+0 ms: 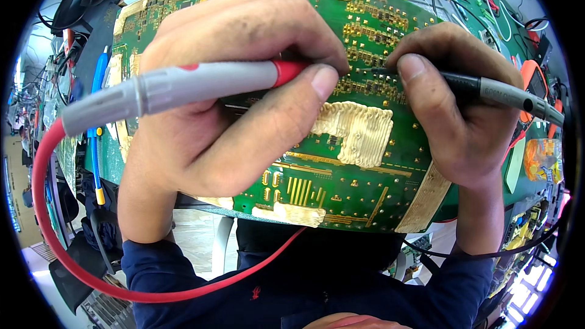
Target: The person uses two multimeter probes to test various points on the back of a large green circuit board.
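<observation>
Left hand (244,39) pinches a red-and-grey test probe (183,90), right hand (457,109) a black-and-grey test probe (503,93), over a printed circuit board (359,198). Around the green benchtop (116,169) lies clutter (523,222), probably electronics.

The circuit board (347,192) lies before me, bench (112,164) on either side; my left hand (237,33) holds one probe (177,88) over it, my right hand (457,109) a second probe (503,92). Farther right sits a multimeter (532,79) (partly hidden), a bag (542,161) nearer me.

Green worktop (111,167) over a pale floor (198,231), black chair (72,275) lower left, bright white light (528,302) lower right.
</observation>
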Demonstrator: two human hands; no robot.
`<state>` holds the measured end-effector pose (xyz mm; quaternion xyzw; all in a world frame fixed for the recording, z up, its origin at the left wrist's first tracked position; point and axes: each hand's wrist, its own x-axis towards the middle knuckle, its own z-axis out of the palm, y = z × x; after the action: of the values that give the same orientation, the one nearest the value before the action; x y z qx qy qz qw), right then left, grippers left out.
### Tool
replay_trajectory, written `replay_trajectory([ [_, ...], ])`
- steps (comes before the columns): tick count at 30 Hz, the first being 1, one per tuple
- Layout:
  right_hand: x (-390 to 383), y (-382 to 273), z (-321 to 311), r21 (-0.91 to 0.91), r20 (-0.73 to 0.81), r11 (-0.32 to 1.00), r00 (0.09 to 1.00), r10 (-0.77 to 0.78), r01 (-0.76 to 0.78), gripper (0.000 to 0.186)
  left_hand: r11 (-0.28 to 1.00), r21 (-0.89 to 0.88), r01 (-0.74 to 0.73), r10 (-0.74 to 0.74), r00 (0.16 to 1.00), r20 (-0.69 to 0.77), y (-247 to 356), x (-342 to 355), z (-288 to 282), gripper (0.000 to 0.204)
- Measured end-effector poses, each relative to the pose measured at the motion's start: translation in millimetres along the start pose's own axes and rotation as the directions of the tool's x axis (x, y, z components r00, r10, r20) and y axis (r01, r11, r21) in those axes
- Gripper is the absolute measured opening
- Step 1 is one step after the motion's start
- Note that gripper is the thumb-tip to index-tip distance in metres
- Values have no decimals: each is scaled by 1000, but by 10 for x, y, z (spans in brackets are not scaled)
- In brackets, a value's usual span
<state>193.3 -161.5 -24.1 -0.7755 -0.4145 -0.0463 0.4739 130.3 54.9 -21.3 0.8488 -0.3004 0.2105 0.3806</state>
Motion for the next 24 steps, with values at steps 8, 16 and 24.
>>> replay_trajectory([
  [8,0,14,8,-13,-8,1000,1000,-12,12,10,1000,10,-15,15,1000,9,-11,-3,3,21],
  [16,-1,63,12,0,-2,996,996,-93,93,7,997,41,68,-70,997,35,69,6,11,21],
  [24,76,123,16,209,-45,971,993,-108,115,14,969,37,246,-247,969,31,289,35,-24,17],
])
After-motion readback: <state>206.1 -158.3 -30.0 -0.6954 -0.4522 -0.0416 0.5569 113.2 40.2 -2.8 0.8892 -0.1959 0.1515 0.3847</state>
